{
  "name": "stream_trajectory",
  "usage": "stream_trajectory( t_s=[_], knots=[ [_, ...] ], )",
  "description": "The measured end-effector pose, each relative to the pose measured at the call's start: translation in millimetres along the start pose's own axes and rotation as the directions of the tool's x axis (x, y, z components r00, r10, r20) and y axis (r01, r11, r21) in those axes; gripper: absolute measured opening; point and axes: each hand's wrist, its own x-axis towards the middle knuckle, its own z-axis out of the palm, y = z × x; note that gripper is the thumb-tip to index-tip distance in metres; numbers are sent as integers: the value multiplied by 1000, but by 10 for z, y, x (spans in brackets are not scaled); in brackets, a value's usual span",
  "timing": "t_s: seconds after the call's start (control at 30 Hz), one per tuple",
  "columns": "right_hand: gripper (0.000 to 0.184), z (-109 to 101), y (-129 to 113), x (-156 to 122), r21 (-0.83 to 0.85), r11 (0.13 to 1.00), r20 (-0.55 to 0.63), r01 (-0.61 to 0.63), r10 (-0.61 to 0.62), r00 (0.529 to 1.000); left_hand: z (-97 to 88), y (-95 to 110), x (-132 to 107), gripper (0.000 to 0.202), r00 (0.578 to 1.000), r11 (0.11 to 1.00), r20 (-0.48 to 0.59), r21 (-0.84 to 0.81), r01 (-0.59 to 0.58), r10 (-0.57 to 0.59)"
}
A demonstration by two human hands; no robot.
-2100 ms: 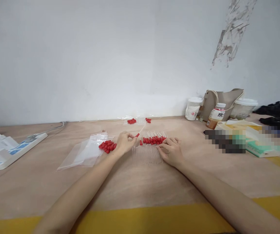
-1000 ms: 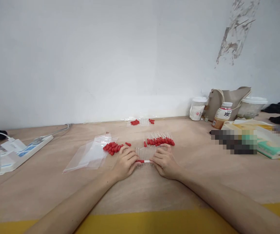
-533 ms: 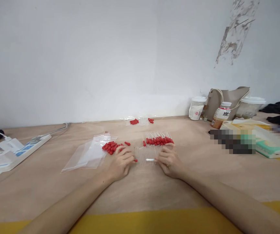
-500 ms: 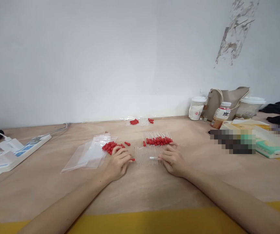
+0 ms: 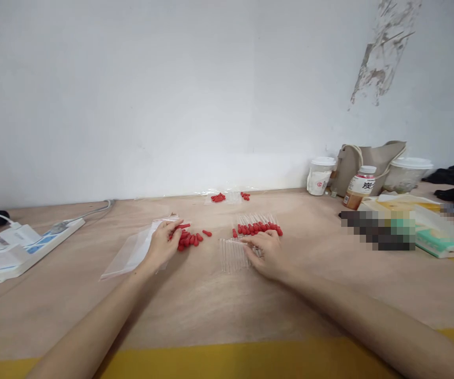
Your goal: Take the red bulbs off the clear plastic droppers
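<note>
My left hand (image 5: 164, 241) is at the left side of a loose pile of red rubber bulbs (image 5: 191, 239), its fingers closed on one red bulb (image 5: 184, 226) that sticks out to the right. My right hand (image 5: 265, 250) hovers over a row of thin clear glass tubes (image 5: 229, 257), partly hiding them. Between its thumb and fingers is a glass tube (image 5: 240, 241) pointing left. Just beyond lies a row of glass droppers (image 5: 256, 221) fitted with red bulbs, their bulb ends toward me. A lone red bulb (image 5: 234, 232) sits at that row's left end.
Clear plastic bags (image 5: 126, 256) lie left of the pile. More red bulbs (image 5: 218, 197) rest on clear plastic by the wall. A power strip (image 5: 37, 247) is far left. At right stand a cup (image 5: 320, 176), a bottle (image 5: 360, 187), a bag (image 5: 347, 168) and a tissue pack (image 5: 434, 239).
My left hand has moved left and away from me, from beside the tubes to the bulb pile. My right hand has shifted slightly left, over the tubes.
</note>
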Motion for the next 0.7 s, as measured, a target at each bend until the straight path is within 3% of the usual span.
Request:
stream_trajectory(
  t_s=[0.13,0.27,0.33,0.43,0.57,0.7],
  knots=[
    [17,222,-134,128,-114,990,15,85,-84,996,-61,-110,182,38,996,1000,94,-19,14,-13],
    [19,460,-227,217,-244,928,115,280,-259,959,-33,-98,268,25,989,995,142,86,-58,45],
    [20,543,-265,227,-269,913,167,306,-269,949,6,-85,248,20,989,985,139,151,-77,56],
    [19,603,-328,206,-248,937,204,245,-196,959,63,-68,169,17,987,964,151,249,-96,59],
    [15,575,-408,180,-150,986,244,68,-29,969,89,-48,86,16,981,946,183,298,-124,71],
    [33,500,-440,192,-69,998,334,-9,32,942,72,-34,69,17,986,939,153,326,-107,59]
  ],
)
